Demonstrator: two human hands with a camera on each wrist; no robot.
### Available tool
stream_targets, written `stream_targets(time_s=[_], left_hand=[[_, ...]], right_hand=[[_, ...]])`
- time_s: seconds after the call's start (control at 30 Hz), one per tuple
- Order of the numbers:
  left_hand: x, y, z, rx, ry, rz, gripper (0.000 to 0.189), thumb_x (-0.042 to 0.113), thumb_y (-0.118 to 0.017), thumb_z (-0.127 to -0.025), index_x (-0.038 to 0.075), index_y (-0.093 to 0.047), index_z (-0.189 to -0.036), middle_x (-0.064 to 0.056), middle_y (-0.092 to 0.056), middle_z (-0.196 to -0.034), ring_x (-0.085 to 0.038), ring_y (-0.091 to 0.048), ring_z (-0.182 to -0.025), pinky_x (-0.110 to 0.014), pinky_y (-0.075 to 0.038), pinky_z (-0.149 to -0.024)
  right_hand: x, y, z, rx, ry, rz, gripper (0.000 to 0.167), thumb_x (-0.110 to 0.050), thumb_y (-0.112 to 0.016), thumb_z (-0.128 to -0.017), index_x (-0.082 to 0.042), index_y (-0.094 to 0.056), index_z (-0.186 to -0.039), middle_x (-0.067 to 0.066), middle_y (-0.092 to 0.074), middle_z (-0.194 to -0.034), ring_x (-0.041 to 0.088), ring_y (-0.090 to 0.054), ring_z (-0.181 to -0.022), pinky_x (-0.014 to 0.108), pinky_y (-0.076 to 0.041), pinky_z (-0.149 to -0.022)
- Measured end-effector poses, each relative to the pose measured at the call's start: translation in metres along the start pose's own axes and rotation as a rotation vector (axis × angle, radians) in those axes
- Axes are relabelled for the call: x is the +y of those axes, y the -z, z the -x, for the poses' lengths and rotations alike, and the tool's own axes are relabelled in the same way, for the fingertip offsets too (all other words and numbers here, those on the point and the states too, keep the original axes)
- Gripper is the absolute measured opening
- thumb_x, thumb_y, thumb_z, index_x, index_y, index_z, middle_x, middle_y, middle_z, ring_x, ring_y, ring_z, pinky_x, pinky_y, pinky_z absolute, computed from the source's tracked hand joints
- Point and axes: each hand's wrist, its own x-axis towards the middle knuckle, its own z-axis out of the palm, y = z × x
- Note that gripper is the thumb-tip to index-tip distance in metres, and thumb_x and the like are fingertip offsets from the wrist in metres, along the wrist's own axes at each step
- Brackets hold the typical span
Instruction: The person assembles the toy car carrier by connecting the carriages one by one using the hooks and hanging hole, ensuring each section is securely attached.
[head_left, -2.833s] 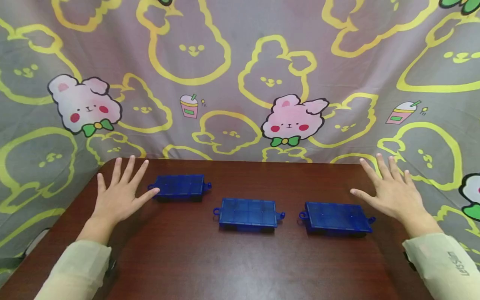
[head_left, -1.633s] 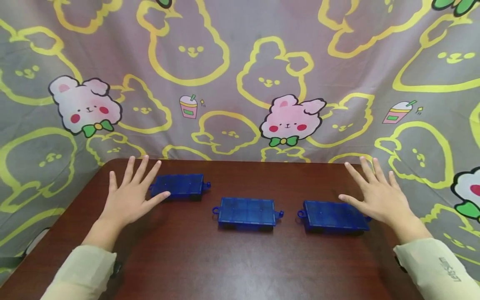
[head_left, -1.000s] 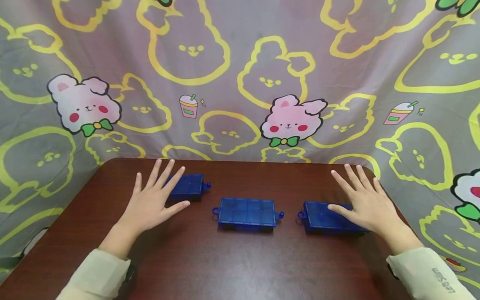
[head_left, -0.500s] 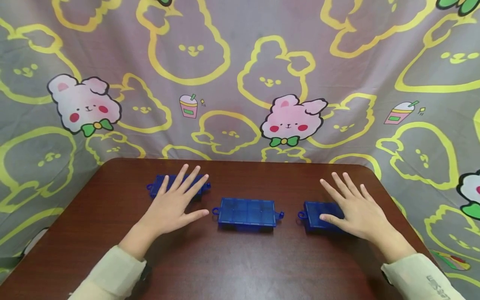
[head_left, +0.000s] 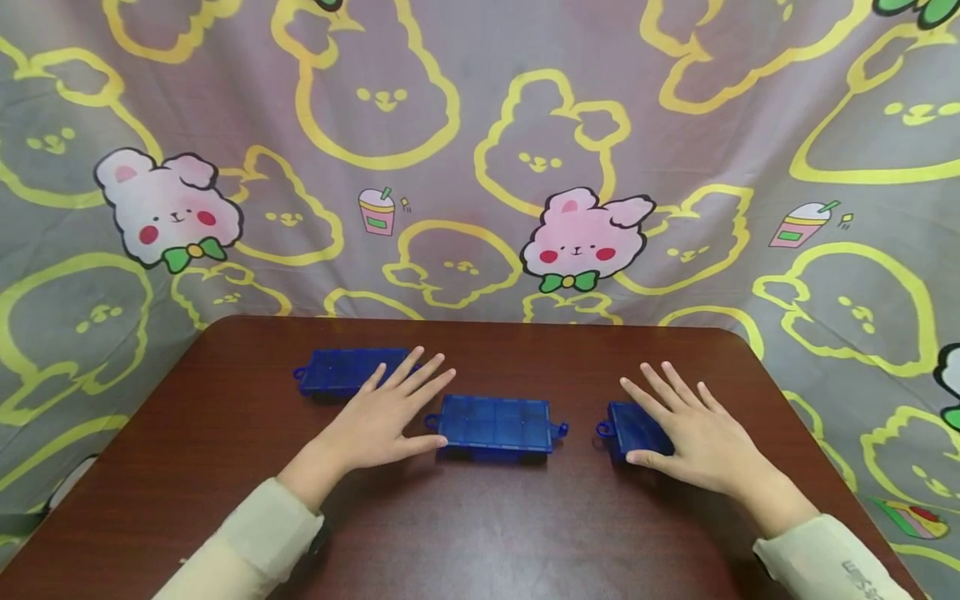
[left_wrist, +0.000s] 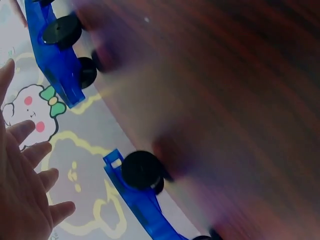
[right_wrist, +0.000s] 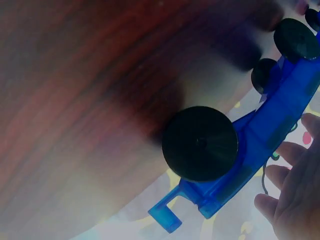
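Note:
Three blue see-through toy wagons with a ring at one end and a hook at the other stand on a table: the left wagon (head_left: 330, 372), the middle wagon (head_left: 495, 425) and the right wagon (head_left: 633, 425). My left hand (head_left: 378, 425) hovers with spread fingers between the left and middle wagons, hiding part of the left one. Over the right wagon's right half spreads my right hand (head_left: 701, 437). In the left wrist view, my left hand (left_wrist: 22, 190) shows apart from two black-wheeled wagons. Beside one wagon (right_wrist: 265, 130) in the right wrist view are my right hand's fingers (right_wrist: 277, 175); contact cannot be told.
The brown wooden table (head_left: 480, 533) has rounded far corners. A grey cloth (head_left: 420, 183) printed with yellow outlines and pink rabbits hangs behind it and at both sides.
Both hands have moved inward and slightly nearer, fingers still spread. The left hand passed over the left wagon towards the middle one; the right hand came over the right wagon. The wagons stay put.

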Motion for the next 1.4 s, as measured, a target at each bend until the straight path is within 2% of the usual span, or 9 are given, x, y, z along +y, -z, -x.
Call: stream_targets(time_s=[0.23,0.5,0.67,0.87,1.1,1.4], left_hand=[[0.006,-0.006,-0.008,-0.063,-0.047,0.040,0.088,0.065,-0.059,-0.089,0.030,-0.019,-0.160,0.004,-0.016,-0.168,-0.025,-0.009,-0.156,-0.067,-0.024,-0.116],[0.009,-0.010,-0.015,-0.115,-0.064,0.128,0.087,0.060,-0.064,-0.089,0.030,-0.022,-0.159,0.002,-0.023,-0.166,-0.025,-0.012,-0.156,-0.067,-0.023,-0.116],[0.007,-0.011,-0.018,-0.132,-0.082,0.174,0.085,0.056,-0.066,-0.089,0.026,-0.027,-0.159,-0.002,-0.029,-0.164,-0.029,-0.016,-0.155,-0.066,-0.024,-0.116],[0.007,-0.011,-0.021,-0.159,-0.121,0.183,0.082,0.053,-0.066,-0.091,0.020,-0.031,-0.157,-0.006,-0.037,-0.160,-0.031,-0.027,-0.151,-0.060,-0.033,-0.115],[0.008,-0.010,-0.025,-0.191,-0.121,0.200,0.075,0.046,-0.069,-0.091,0.013,-0.040,-0.153,-0.011,-0.044,-0.155,-0.029,-0.040,-0.145,-0.049,-0.037,-0.115],[0.008,-0.009,-0.027,-0.217,-0.096,0.204,0.072,0.047,-0.071,-0.089,0.014,-0.047,-0.148,-0.011,-0.047,-0.152,-0.030,-0.044,-0.141,-0.049,-0.039,-0.114]], right_hand=[[-0.003,-0.004,0.000,-0.018,0.025,-0.005,0.096,-0.076,-0.061,-0.080,-0.030,-0.028,-0.157,0.011,-0.021,-0.166,0.038,-0.015,-0.154,0.072,-0.024,-0.111],[-0.002,-0.006,0.000,-0.035,0.058,0.007,0.099,-0.072,-0.067,-0.077,-0.034,-0.025,-0.158,0.009,-0.025,-0.165,0.042,-0.021,-0.151,0.071,-0.028,-0.110],[-0.002,-0.007,-0.001,-0.049,0.079,0.007,0.096,-0.057,-0.076,-0.078,-0.025,-0.031,-0.157,0.010,-0.029,-0.163,0.044,-0.026,-0.148,0.070,-0.031,-0.109],[-0.002,-0.008,-0.002,-0.041,0.102,-0.017,0.093,-0.045,-0.081,-0.079,-0.014,-0.037,-0.154,0.015,-0.041,-0.156,0.046,-0.035,-0.143,0.068,-0.037,-0.106],[-0.002,-0.008,-0.003,-0.029,0.113,-0.005,0.092,-0.042,-0.083,-0.077,-0.012,-0.040,-0.152,0.017,-0.053,-0.143,0.038,-0.052,-0.129,0.056,-0.051,-0.096],[-0.004,-0.007,-0.005,-0.026,0.118,-0.013,0.092,-0.043,-0.084,-0.075,-0.011,-0.043,-0.151,0.013,-0.055,-0.138,0.029,-0.053,-0.119,0.047,-0.055,-0.086]])
